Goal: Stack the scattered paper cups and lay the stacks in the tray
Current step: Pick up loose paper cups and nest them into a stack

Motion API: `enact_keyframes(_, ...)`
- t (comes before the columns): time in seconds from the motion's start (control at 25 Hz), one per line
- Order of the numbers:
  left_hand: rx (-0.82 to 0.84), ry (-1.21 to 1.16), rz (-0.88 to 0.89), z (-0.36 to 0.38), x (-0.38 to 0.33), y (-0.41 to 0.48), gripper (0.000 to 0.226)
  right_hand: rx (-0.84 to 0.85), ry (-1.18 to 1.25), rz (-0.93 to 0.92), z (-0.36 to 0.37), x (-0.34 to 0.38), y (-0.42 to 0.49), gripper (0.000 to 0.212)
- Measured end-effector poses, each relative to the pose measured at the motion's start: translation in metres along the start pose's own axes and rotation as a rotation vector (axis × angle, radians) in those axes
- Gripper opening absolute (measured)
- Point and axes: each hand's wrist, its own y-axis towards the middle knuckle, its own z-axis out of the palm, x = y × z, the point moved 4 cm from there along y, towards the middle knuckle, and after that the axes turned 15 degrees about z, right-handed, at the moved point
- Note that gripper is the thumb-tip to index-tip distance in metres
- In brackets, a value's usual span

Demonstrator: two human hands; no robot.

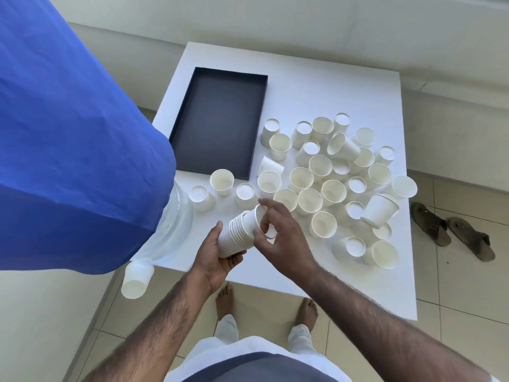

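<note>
Stacking under way: over the white table (pixel 316 86), on the near side of the dark tray (pixel 217 119), we hold a stack of paper cups (pixel 234 238) tilted, its mouth aimed up toward the tray's near right corner. Our left hand (pixel 217 255) is wrapped round the bottom of the stack, fingers curled beneath it and thumb on top. Our right hand (pixel 278 238) pinches the topmost cup (pixel 257 217) at its rim.

The tray holds nothing yet. Loose cups (pixel 330 186) crowd the table to the right of the tray, some upright, some upturned, a few on their sides. A short row of them stands just beside the tray's near wall. One stray cup (pixel 137 279) lies on its side well apart from the tray, to its near left, under a blue cloth (pixel 68 119). We cannot tell whether it rests on the table.

The step in hand, as we judge it, is seating that top cup. We would keep it in line with the stack and press it straight down the stack's axis, with the left hand bracing the base. A light pinch should serve, since thin paper rims crumple and a hard push could jam the cups together. The cups nearest the tray's near wall look the easiest to gather next, though the upturned ones will need turning over. Once full, the stack should lie on its side along one wall of the tray.
</note>
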Motion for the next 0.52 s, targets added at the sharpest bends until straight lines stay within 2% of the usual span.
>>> enact_keyframes(0.08,0.004,-0.006,-0.004,-0.001,0.0,0.001,0.044,0.112,0.0,0.023,0.015,-0.003,-0.001,0.016)
enact_keyframes(0.12,-0.014,-0.008,-0.006,-0.005,0.0,0.001,0.044,0.153,0.043,0.049,0.02,-0.002,0.001,0.023)
enact_keyframes(0.16,-0.038,-0.01,-0.01,-0.01,0.0,0.002,0.044,0.163,0.092,0.086,0.024,0.0,0.007,0.031)
enact_keyframes(0.24,-0.081,-0.016,-0.019,-0.022,0.0,0.002,0.042,0.063,0.066,0.108,0.028,0.006,0.034,0.031)
enact_keyframes(0.32,-0.109,-0.033,-0.026,-0.032,-0.003,0.001,0.038,-0.095,-0.216,-0.017,0.035,0.011,0.076,0.018)
enact_keyframes(0.36,-0.118,-0.04,-0.031,-0.036,-0.004,0.0,0.037,-0.122,-0.384,-0.081,0.042,0.013,0.097,0.013)
enact_keyframes(0.52,-0.117,-0.029,-0.043,-0.049,-0.009,-0.008,0.037,0.102,-0.963,-0.137,0.086,0.001,0.156,0.031)
